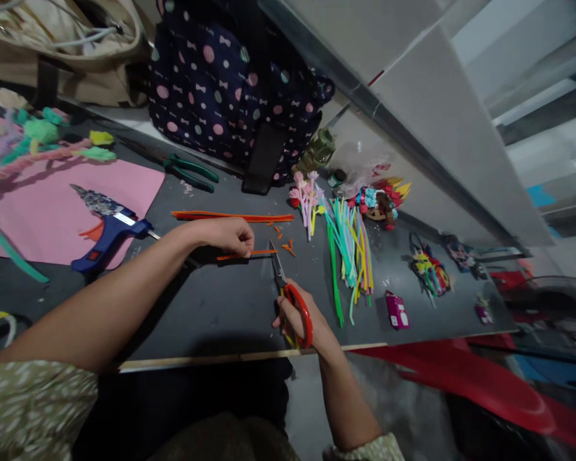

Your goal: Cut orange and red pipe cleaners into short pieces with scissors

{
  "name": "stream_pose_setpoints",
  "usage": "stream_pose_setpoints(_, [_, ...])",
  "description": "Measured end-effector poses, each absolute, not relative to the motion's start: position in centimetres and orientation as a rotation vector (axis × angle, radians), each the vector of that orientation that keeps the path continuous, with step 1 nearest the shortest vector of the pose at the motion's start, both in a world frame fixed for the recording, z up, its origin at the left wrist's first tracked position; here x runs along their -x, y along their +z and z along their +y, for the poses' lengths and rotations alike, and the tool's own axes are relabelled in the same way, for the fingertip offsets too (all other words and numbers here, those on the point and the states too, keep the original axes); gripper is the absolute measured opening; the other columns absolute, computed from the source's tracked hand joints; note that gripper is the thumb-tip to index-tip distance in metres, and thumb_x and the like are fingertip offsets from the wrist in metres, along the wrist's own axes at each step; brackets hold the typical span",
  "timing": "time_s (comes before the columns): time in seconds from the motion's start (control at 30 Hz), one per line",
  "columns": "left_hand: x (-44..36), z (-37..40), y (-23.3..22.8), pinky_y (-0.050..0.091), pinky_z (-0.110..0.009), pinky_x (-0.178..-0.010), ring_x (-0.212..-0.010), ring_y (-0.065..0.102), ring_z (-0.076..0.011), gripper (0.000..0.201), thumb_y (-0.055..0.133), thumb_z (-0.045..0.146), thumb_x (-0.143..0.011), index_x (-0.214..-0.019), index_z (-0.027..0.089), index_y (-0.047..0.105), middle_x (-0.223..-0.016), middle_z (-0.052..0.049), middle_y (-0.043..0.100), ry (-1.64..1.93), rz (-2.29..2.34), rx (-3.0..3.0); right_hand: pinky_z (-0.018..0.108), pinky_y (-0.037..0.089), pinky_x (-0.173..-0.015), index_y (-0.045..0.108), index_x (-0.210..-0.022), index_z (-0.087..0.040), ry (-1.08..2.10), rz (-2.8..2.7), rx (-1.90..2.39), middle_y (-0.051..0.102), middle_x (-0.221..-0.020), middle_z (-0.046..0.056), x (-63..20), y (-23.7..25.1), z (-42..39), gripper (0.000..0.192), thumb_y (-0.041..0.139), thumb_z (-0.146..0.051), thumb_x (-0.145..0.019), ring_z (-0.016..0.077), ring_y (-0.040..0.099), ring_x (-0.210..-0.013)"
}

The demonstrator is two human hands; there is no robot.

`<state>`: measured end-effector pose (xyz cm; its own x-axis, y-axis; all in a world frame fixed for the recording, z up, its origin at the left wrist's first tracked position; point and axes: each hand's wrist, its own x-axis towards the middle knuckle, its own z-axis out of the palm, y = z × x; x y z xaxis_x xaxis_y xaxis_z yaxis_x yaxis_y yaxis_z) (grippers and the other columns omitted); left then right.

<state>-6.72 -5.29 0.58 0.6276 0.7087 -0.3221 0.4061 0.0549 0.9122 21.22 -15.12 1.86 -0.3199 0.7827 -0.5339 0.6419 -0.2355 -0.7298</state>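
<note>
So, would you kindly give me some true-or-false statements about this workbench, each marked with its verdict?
1. The left hand holds an orange stem. True.
2. The other hand is empty. False: the right hand holds red-handled scissors.
3. Small orange pieces lie near the blades. True.
4. Every tool in view is in a hand. False: a blue glue gun lies partly on a pink sheet.
5. Green-handled pliers lie near a dotted bag. True.

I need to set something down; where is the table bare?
Bare table shows between the left hand and the wooden edge, left of the scissors; another patch lies right of the purple box. Crowded: around the glue gun and pink flowers.
</note>
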Motion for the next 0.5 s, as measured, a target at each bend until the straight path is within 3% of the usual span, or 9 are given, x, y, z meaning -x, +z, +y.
stream_pose_setpoints(0.2, [6.5, -5.5, 1.0, 0.03, -0.024, -0.052, -0.05, 0.042, -0.0098, 0.014, 0.066, 0.029, -0.065, -0.069, 0.016, 0.062, -0.055, 0.003, 0.05, 0.332, 0.957, -1.544, 0.022, 0.05, -0.043, 0.044, -0.112, -0.02, 1.711, -1.556, 1.79, 0.058, -0.062, -0.006, -21.5, 1.4, -14.8, 0.041, 0.059, -0.038, -0.078, 0.0187, 0.069, -0.054])
stream_pose_setpoints(0.37, [6.2, -5.8, 1.5, 0.032, -0.024, -0.052, -0.051, 0.043, -0.0097, 0.015, 0.067, 0.029, -0.065, -0.069, 0.016, 0.061, -0.056, 0.002, 0.052, 0.357, 0.973, -1.535, 0.026, 0.058, -0.059, 0.044, -0.121, -0.023, 1.858, -1.3, 1.614, 0.06, -0.079, -0.004, -22.5, 3.1, -15.1, 0.059, 0.068, -0.028, -0.067, 0.0235, 0.074, -0.084])
stream_pose_setpoints(0.5, [6.0, -5.8, 1.4, 0.031, -0.023, -0.051, -0.05, 0.043, -0.0095, 0.016, 0.066, 0.029, -0.065, -0.07, 0.015, 0.062, -0.055, 0.002, 0.051, 0.366, 0.961, -1.539, 0.027, 0.057, -0.049, 0.042, -0.123, -0.025, 1.889, -1.303, 1.626, 0.06, -0.084, -0.002, -23.1, 4.1, -15.4, 0.061, 0.065, -0.028, -0.067, 0.0242, 0.073, -0.083])
